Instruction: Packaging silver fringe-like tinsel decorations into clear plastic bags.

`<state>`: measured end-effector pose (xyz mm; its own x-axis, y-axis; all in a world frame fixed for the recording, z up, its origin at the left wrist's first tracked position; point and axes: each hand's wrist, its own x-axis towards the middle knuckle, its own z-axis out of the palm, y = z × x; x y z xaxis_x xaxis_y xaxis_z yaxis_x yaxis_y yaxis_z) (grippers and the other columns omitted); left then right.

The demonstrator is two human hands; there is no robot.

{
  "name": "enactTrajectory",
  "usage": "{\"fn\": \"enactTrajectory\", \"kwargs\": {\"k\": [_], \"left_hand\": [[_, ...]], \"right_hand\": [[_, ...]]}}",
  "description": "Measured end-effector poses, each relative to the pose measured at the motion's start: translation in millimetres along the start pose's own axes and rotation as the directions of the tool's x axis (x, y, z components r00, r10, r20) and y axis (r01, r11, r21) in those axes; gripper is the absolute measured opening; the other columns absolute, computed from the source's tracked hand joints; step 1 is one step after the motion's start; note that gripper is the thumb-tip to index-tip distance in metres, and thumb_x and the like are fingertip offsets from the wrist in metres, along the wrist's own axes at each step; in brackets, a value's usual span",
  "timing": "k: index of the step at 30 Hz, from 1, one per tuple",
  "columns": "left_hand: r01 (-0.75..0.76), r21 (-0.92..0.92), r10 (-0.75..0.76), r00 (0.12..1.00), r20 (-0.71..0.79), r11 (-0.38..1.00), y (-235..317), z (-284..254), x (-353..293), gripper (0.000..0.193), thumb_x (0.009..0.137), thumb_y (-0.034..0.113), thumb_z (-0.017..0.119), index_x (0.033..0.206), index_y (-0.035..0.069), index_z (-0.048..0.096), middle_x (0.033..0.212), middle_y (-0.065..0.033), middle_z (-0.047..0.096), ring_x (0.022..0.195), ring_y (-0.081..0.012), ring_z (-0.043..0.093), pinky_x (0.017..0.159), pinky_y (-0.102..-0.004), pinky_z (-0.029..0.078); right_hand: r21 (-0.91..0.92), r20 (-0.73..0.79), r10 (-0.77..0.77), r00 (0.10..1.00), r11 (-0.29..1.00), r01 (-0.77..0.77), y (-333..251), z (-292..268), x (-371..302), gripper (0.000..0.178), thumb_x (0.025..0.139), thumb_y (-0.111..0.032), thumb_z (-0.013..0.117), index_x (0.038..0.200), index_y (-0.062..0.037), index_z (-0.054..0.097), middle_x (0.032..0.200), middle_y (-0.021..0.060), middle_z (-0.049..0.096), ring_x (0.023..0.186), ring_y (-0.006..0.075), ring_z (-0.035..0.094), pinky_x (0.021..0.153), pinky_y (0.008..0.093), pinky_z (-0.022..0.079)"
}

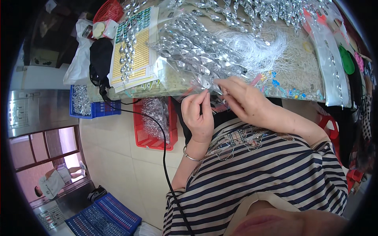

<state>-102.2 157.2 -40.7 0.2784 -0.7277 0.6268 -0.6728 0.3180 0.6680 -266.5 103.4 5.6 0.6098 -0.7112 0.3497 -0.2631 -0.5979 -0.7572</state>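
My left hand [198, 116] is closed, thumb and forefinger pinched together at the table's near edge; whatever sits between those fingertips is too small to make out. Just right of it, my right hand [248, 98] pinches a shiny silver twisted piece [205, 83] at its end. Beyond both hands, a big heap of silver twisted pieces [193, 43] lies on clear plastic. To the right of the heap spreads a tangled bundle of thin white threads [264, 49].
Sheets with yellow strips [138, 59] and a black cloth item [100, 59] lie at the table's left. A plastic sleeve [332, 65] hangs over the right edge. Below stand a red crate [169, 137] and a blue crate [94, 110]. A black cable [163, 157] crosses. Someone stands in the doorway.
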Motion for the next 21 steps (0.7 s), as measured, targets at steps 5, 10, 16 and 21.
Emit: {"fn": "enactTrajectory", "kwargs": {"k": [5, 10, 16, 21], "left_hand": [[-0.013, 0.003, 0.013, 1.0, 0.001, 1.0, 1.7, 0.5, -1.0, 0.016, 0.084, -0.002, 0.069, 0.1, 0.001, 0.07, 0.086, -0.0085, 0.061, 0.08, -0.0215, 0.057, 0.072, -0.031, 0.047], [0.038, -0.018, -0.037, 0.999, 0.026, 0.999, 3.8, -1.4, -0.9, 0.016, 0.085, -0.002, 0.069, 0.1, 0.001, 0.07, 0.087, -0.0083, 0.06, 0.079, -0.02, 0.058, 0.07, -0.03, 0.047], [0.048, -0.013, -0.047, 0.999, 0.014, 0.999, 1.2, -3.9, -3.1, 0.016, 0.085, -0.002, 0.069, 0.1, 0.001, 0.07, 0.087, -0.0088, 0.06, 0.078, -0.0198, 0.058, 0.07, -0.0293, 0.048], [0.018, 0.003, -0.018, 1.0, 0.016, 1.0, 1.4, -2.3, -1.1, 0.016, 0.084, -0.002, 0.069, 0.1, 0.001, 0.07, 0.087, -0.0088, 0.06, 0.079, -0.0202, 0.058, 0.071, -0.0296, 0.048]], "right_hand": [[-0.185, 0.164, 0.056, 0.985, 0.982, -0.025, 9.2, 18.3, 9.9, 0.047, 0.086, -0.002, 0.059, 0.131, -0.0001, 0.047, 0.111, 0.0177, 0.057, 0.095, 0.0356, 0.062, 0.077, 0.043, 0.051], [-0.252, 0.186, 0.058, 0.981, 0.968, -0.009, 9.9, 17.6, 15.4, 0.043, 0.087, -0.012, 0.062, 0.128, -0.0012, 0.051, 0.115, 0.0167, 0.058, 0.093, 0.0353, 0.063, 0.08, 0.0429, 0.052], [-0.317, -0.007, -0.103, 0.995, 0.944, 0.095, 9.6, -27.9, -5.6, 0.039, 0.086, -0.006, 0.064, 0.124, -0.0007, 0.055, 0.126, 0.0178, 0.056, 0.103, 0.036, 0.062, 0.085, 0.0415, 0.052], [-0.289, -0.132, 0.122, 0.984, 0.944, -0.156, 20.5, -24.1, -2.4, 0.039, 0.089, -0.005, 0.063, 0.125, 0.0015, 0.053, 0.128, 0.0219, 0.054, 0.103, 0.0371, 0.061, 0.079, 0.0384, 0.051]]}}
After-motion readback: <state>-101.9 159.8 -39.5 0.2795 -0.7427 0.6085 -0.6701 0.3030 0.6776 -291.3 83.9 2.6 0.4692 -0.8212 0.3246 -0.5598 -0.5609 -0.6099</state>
